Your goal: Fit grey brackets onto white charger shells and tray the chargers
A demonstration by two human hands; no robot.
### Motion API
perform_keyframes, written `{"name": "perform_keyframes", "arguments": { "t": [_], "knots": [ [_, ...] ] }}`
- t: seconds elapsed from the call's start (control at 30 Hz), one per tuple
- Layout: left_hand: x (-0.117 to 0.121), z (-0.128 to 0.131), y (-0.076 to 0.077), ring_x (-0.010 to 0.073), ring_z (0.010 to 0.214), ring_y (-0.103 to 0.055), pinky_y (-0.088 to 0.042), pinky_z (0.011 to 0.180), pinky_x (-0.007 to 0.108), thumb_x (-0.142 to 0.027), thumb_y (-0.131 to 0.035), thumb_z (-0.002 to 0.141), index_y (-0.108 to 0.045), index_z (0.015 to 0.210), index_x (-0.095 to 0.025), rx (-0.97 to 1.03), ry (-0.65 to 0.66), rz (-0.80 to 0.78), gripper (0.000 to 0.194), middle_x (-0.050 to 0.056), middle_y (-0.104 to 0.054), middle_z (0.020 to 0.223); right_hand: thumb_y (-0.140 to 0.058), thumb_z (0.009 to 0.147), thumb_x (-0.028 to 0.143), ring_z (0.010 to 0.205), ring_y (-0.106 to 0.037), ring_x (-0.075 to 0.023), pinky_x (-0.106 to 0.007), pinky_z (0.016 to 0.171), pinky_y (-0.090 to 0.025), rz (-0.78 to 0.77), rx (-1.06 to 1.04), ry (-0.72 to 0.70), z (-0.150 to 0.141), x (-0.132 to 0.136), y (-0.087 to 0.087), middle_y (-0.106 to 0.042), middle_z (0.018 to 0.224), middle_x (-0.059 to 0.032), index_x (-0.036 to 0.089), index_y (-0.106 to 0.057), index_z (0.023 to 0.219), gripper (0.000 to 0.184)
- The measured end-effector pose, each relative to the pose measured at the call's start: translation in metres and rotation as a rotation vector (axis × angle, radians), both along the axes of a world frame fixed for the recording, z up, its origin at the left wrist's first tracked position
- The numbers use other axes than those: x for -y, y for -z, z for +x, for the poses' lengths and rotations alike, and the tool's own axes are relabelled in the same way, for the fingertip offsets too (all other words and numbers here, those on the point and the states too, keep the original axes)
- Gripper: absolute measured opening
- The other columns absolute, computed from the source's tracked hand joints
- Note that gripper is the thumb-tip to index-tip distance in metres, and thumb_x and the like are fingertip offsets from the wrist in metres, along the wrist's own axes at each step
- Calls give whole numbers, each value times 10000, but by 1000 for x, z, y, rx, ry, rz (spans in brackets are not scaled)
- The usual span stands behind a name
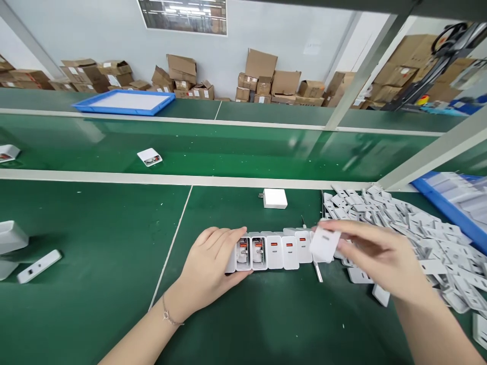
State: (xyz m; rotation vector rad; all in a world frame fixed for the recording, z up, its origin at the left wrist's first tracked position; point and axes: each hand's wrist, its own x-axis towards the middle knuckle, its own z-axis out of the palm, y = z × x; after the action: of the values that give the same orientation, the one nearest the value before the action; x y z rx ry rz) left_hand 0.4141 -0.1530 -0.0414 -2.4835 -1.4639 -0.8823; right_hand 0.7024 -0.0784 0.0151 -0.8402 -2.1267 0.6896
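A row of white chargers (274, 252) stands on the green table in front of me. Two charger housings (259, 256) toward its left end are uncovered, with metal and orange parts inside; those to their right have slotted end covers (290, 252). My left hand (213, 258) is closed around the row's left end, fingers behind and thumb in front, partly hiding the end housing. Between thumb and fingers my right hand (375, 248) pinches a white charger cover (325, 245), tilted, at the row's right end. Behind the row lies a white charger with prongs (275, 198).
A large heap of white covers (422, 238) spreads on the right, beside a blue tray (449, 208). A thin metal rod (318, 272) lies near the row's right end. White parts (39, 266) are at left; a conveyor belt (228, 157) runs behind.
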Motion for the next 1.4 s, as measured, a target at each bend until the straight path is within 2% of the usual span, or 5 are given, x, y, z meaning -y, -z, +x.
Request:
{"name": "perform_keyframes", "arguments": {
  "t": [0.33, 0.9, 1.03, 1.17, 1.4],
  "knots": [
    [3, -8, 2, 196, 1057, -552, -387, 995, 381, -266, -614, 876, -317, 1371, -145, 139, 53, -122, 590, 81, -604, 1203, -538, 933, 182, 828, -634, -107, -225, 725, -550, -212, 123, -290, -98, 15, 16, -658, 1090, -14, 261, -580, 1190, 272],
    [2, -11, 7, 236, 1055, -557, -451, 930, 379, -313, -630, 863, -328, 1352, -117, 158, 27, -103, 608, 130, -597, 1171, -389, 996, 219, 1387, -348, -213, -506, 1184, -239, 694, 602, -66, -115, 40, 48, -438, 1437, -113, 42, -476, 1346, 402],
    [2, -12, 3, 228, 1027, -566, -441, 921, 370, -313, -603, 885, -370, 1326, -111, 72, 24, -63, 538, 124, -613, 1146, -400, 999, 311, 1355, -399, -226, -501, 1136, -332, 538, 489, -136, -79, 35, 21, -492, 1412, -76, 135, -527, 1309, 378],
    [2, -8, -2, 255, 1055, -573, -395, 985, 426, -343, -587, 894, -454, 1273, -103, -112, 47, 49, 467, 132, -623, 1184, -442, 956, 227, 1101, -599, -224, -395, 924, -511, 361, 372, 332, 1, 19, -1, -662, 1141, -91, 186, -592, 1182, 274],
    [-5, 19, -9, 289, 978, -617, -411, 952, 477, -448, -527, 908, -522, 1231, -53, -291, 8, 127, 511, 155, -656, 1147, -417, 926, 271, 1108, -602, -293, -549, 963, -440, 211, 868, 132, 67, -5, 36, -673, 1148, -108, 153, -649, 1108, 317]
  ]
}}
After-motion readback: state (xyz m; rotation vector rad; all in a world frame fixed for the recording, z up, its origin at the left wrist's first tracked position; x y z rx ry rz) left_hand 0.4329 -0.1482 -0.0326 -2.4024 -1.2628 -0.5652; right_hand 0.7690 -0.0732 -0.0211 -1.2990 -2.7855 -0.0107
